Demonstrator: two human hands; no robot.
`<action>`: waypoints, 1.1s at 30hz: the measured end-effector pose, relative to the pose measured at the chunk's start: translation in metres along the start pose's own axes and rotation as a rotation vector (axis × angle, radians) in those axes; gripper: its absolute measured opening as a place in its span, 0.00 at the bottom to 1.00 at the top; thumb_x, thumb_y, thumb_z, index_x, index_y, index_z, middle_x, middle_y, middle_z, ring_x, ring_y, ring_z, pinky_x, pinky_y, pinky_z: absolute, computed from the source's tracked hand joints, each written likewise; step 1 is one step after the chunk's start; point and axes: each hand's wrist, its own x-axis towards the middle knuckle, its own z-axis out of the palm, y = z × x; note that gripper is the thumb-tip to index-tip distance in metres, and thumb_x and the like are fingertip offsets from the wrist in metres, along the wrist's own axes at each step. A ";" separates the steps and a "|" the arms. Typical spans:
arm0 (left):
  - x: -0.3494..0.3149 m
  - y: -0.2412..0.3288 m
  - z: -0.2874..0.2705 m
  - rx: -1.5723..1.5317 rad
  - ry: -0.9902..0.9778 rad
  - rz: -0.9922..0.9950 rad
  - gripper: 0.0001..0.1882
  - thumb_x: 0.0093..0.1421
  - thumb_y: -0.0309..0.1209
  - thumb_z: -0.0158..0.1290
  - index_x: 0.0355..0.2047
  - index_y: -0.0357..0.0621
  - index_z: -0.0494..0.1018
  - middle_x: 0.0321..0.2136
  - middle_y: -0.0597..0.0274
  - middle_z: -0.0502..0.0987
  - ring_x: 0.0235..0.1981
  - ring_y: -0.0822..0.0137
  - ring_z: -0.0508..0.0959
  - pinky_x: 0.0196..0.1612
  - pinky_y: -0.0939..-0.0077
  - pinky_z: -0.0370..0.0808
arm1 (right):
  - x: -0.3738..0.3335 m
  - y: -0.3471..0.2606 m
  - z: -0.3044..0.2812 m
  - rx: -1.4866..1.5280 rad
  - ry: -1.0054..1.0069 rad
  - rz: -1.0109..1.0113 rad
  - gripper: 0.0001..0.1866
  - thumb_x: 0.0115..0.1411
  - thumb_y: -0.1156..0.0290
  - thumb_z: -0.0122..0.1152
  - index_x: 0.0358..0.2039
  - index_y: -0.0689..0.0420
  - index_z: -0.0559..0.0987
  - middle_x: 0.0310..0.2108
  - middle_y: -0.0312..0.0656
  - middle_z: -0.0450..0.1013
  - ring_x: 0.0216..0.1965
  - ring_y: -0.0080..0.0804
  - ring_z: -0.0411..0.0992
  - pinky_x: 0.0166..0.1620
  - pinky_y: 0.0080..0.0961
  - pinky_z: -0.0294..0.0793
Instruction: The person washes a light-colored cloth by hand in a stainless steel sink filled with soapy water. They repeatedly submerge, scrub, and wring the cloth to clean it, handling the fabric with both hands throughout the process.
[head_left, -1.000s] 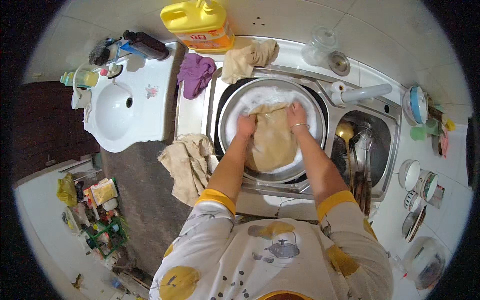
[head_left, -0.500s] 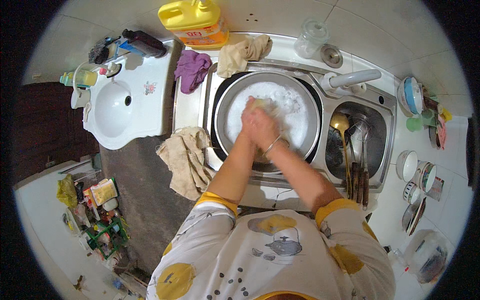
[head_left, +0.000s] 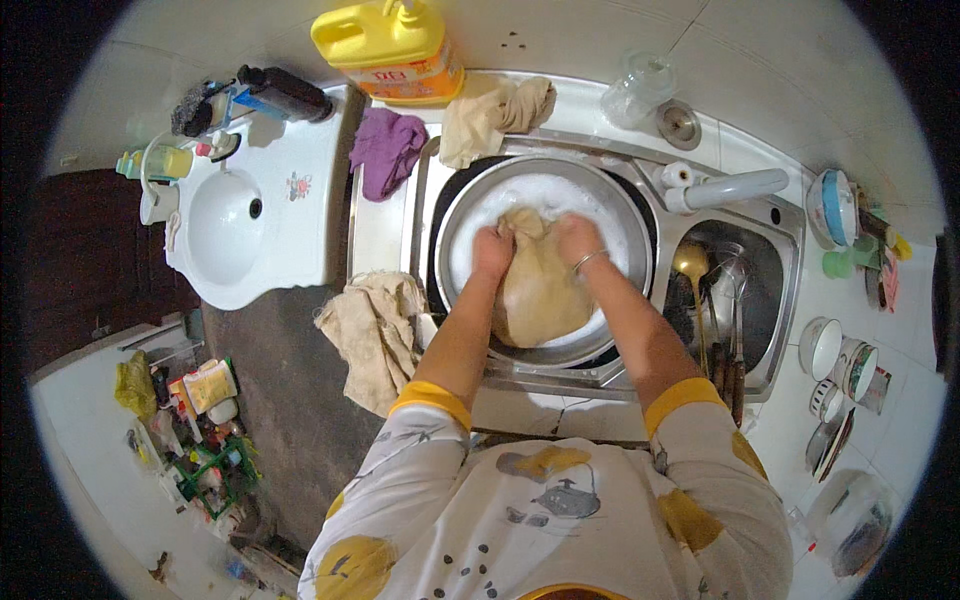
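A wide metal basin (head_left: 638,232) full of white suds (head_left: 535,190) sits in the larger sink bowl. Stretched out in it is a wet tan cloth (head_left: 543,295), bunched at its upper edge and spread toward me. My left hand (head_left: 492,250) is closed on the cloth's upper left corner. On the opposite side, my right hand (head_left: 580,240), with a bangle at the wrist, grips the upper right part; its fingertips are partly hidden. The two hands are a short way apart, just above the foam.
Left of the sink hangs a beige cloth (head_left: 372,335); a purple cloth (head_left: 387,150) and another beige cloth (head_left: 495,115) lie behind. A yellow jug (head_left: 390,55) stands at the back. The faucet (head_left: 730,190) points right, over the smaller bowl holding a golden ladle (head_left: 692,262) and other utensils.
My hands, pressed together around the bunched cloth before, have moved apart to either side. The cloth has opened out toward me across the basin.
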 end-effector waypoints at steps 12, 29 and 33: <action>-0.030 0.048 0.002 -1.135 -0.356 -0.374 0.29 0.55 0.53 0.41 0.44 0.39 0.64 0.40 0.57 0.70 0.41 0.63 0.69 0.43 0.72 0.67 | -0.054 -0.131 -0.065 0.047 -0.028 -0.214 0.10 0.51 0.62 0.51 0.28 0.55 0.73 0.30 0.50 0.71 0.32 0.50 0.69 0.35 0.36 0.69; -0.145 0.151 -0.168 -0.785 -0.460 0.044 0.07 0.49 0.29 0.47 0.28 0.40 0.67 0.25 0.59 0.72 0.27 0.64 0.74 0.33 0.71 0.73 | -0.091 -0.062 -0.183 0.204 -0.531 -0.438 0.16 0.46 0.59 0.57 0.30 0.60 0.76 0.22 0.46 0.72 0.26 0.31 0.70 0.32 0.26 0.68; -0.159 0.150 -0.177 -0.894 -0.367 -0.069 0.12 0.54 0.34 0.43 0.35 0.41 0.65 0.30 0.59 0.71 0.32 0.65 0.73 0.37 0.69 0.72 | -0.106 -0.063 -0.190 0.471 -0.510 -0.379 0.13 0.52 0.66 0.53 0.33 0.61 0.75 0.25 0.43 0.72 0.28 0.26 0.68 0.35 0.22 0.68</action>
